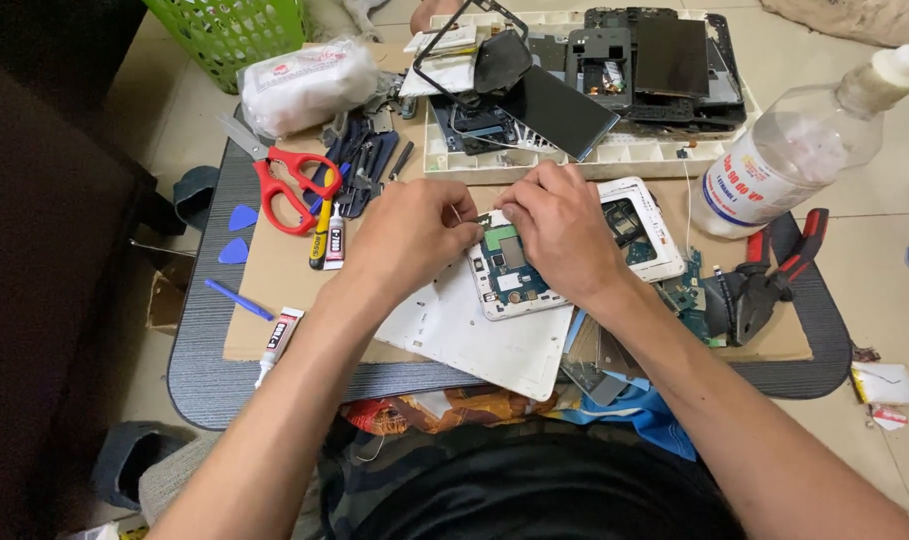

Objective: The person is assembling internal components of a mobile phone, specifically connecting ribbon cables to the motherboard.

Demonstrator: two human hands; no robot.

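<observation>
1. The left hand is curled, its fingertips pinched on something thin at the top left corner of the opened phone; what it pinches is too small to tell.
2. The right hand lies over the phone's upper right part, fingers bent and pressing down on it, holding nothing free.
3. The opened phone lies face down between the two hands, its green circuit board showing, and rests on a white back cover in the middle of the worktop.
4. Just right of the right hand sits a second white phone frame, partly hidden by it.
5. Further right lie red-handled pliers and a clear plastic bottle tipped on its side.
6. Left of the left hand lie a small glue tube, red scissors and a cluster of dark hand tools.
7. Another glue tube and blue picks lie near the worktop's left edge.
8. Behind the hands a white tray holds dismantled phone parts and dark screens.
9. A green basket stands on the floor beyond the worktop's far left corner.
</observation>
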